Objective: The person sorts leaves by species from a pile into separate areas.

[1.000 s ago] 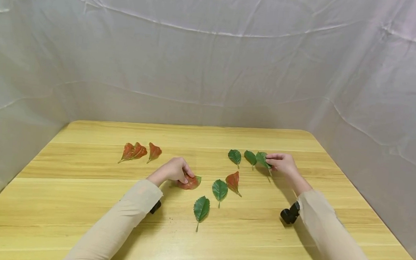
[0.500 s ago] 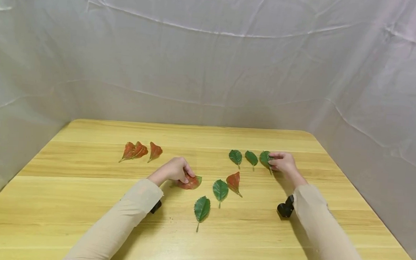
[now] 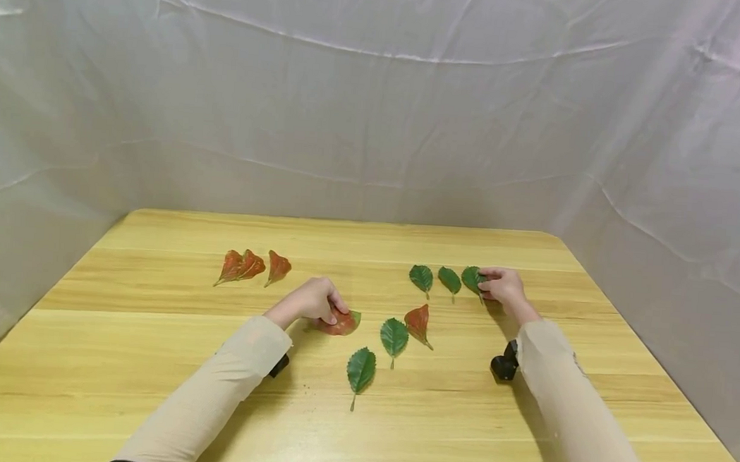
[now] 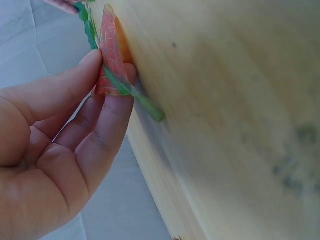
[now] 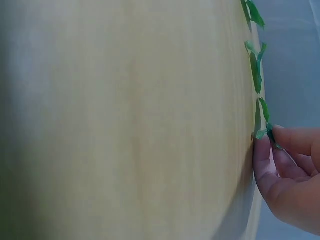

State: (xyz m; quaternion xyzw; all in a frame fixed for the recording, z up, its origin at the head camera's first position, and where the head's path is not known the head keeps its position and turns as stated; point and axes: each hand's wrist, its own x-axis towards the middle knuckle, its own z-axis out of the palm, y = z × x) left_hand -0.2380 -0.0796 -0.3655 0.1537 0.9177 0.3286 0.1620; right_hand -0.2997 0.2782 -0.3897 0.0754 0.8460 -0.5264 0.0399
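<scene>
My left hand (image 3: 316,301) pinches a red leaf (image 3: 344,323) with a green tip near the table's middle; in the left wrist view thumb and fingers close on the red leaf (image 4: 113,55) beside its green stem. At the back right, my right hand (image 3: 504,286) pinches the edge of a green leaf (image 3: 472,278), the rightmost in a row. The right wrist view has the thumb and fingers on that green leaf (image 5: 265,117) at the tabletop. Two more green leaves, one here (image 3: 421,277) and one between (image 3: 450,280), lie to its left.
Three red leaves (image 3: 279,268) lie at the back left, two overlapping. In the middle are a red leaf (image 3: 418,323), a green leaf (image 3: 394,337) beside it and another green leaf (image 3: 361,370) nearer me. A pale cloth wall (image 3: 377,118) surrounds the wooden table (image 3: 434,433).
My right hand has set the green leaf slightly further right, apart from its neighbour and lower onto the table, still pinching it. My left hand stays on the red leaf.
</scene>
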